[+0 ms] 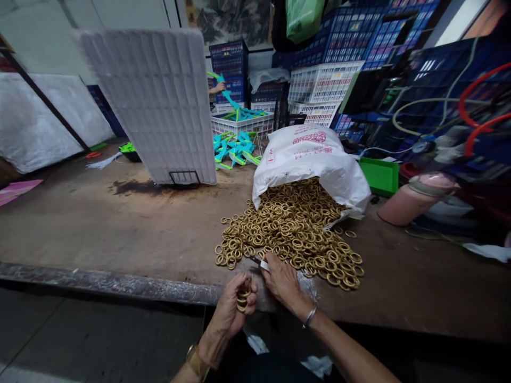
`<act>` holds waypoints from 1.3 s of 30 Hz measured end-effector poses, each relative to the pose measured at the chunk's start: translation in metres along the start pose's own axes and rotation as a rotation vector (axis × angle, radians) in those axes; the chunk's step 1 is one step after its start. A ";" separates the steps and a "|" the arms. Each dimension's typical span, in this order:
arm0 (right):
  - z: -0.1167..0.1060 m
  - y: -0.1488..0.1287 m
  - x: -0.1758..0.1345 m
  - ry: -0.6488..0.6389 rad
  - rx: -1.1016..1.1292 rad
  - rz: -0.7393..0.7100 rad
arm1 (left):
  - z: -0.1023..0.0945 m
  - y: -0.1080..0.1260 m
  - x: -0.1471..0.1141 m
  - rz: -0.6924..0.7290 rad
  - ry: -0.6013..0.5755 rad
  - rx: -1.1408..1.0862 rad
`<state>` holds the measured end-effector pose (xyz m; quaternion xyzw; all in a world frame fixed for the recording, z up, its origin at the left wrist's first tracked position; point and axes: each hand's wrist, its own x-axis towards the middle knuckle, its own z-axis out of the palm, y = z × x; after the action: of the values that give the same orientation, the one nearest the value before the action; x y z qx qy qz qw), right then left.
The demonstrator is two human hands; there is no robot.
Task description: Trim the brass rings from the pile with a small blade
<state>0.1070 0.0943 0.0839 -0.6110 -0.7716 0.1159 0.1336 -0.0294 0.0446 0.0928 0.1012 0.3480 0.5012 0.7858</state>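
Observation:
Several gold-coloured rings are in my left hand, its fingers curled round them just off the table's front edge. My right hand grips a small knife with a white handle; its dark blade points left, close to the near side of the ring pile. A large heap of the same gold rings spreads over the table from the mouth of a white sack with red print, which lies on its side.
A tall white padded panel stands in a wire holder on the brown table. Behind are turquoise and green pieces, a white crate and another person's hand. To the right lie a green tray and a pink bottle.

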 end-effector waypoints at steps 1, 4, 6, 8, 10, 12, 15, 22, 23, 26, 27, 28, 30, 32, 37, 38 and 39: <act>-0.001 -0.001 0.000 -0.008 -0.010 0.010 | -0.001 -0.001 0.000 -0.002 0.013 -0.004; -0.004 -0.002 0.000 -0.023 -0.014 0.040 | -0.004 0.000 -0.001 -0.014 0.014 -0.010; -0.003 0.000 0.000 -0.011 -0.010 0.042 | -0.005 0.001 0.000 -0.026 -0.009 -0.013; -0.001 0.003 -0.002 0.011 -0.007 0.020 | -0.006 0.003 0.002 -0.053 -0.017 -0.027; 0.002 0.006 -0.004 0.018 0.003 -0.010 | -0.005 0.003 0.005 -0.063 0.007 -0.039; 0.003 0.008 -0.006 0.005 0.052 -0.036 | -0.002 0.003 0.007 -0.033 0.045 -0.018; 0.001 0.009 -0.012 -0.001 0.214 -0.064 | 0.006 -0.001 0.007 0.043 0.076 0.104; -0.002 0.009 -0.026 0.037 0.415 -0.125 | 0.012 -0.014 0.006 0.164 -0.002 0.429; -0.003 0.008 -0.027 0.031 0.455 -0.112 | 0.012 -0.014 0.006 0.172 -0.001 0.472; -0.004 0.005 -0.026 0.002 0.595 -0.033 | 0.012 -0.015 0.005 0.238 0.067 0.627; -0.003 0.004 -0.025 -0.023 0.647 -0.001 | 0.012 -0.014 0.004 0.279 0.095 0.685; -0.002 0.004 -0.024 -0.058 0.701 0.031 | 0.014 -0.014 0.003 0.325 0.112 0.736; 0.000 0.005 -0.023 -0.153 0.815 0.095 | 0.016 -0.012 0.001 0.415 0.116 0.804; 0.002 0.006 -0.023 -0.232 0.910 0.178 | 0.019 -0.011 -0.001 0.443 0.101 0.818; -0.005 0.005 -0.022 -0.189 0.926 0.245 | 0.016 -0.014 0.002 0.234 0.056 0.695; -0.008 0.004 -0.021 -0.167 0.912 0.224 | 0.015 -0.015 0.003 0.194 0.040 0.653; -0.010 0.003 -0.021 -0.150 0.900 0.203 | 0.013 -0.016 0.004 0.164 0.026 0.612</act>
<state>0.1182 0.0744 0.0909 -0.5545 -0.5885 0.4954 0.3173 -0.0080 0.0430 0.0927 0.3543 0.4835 0.4360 0.6712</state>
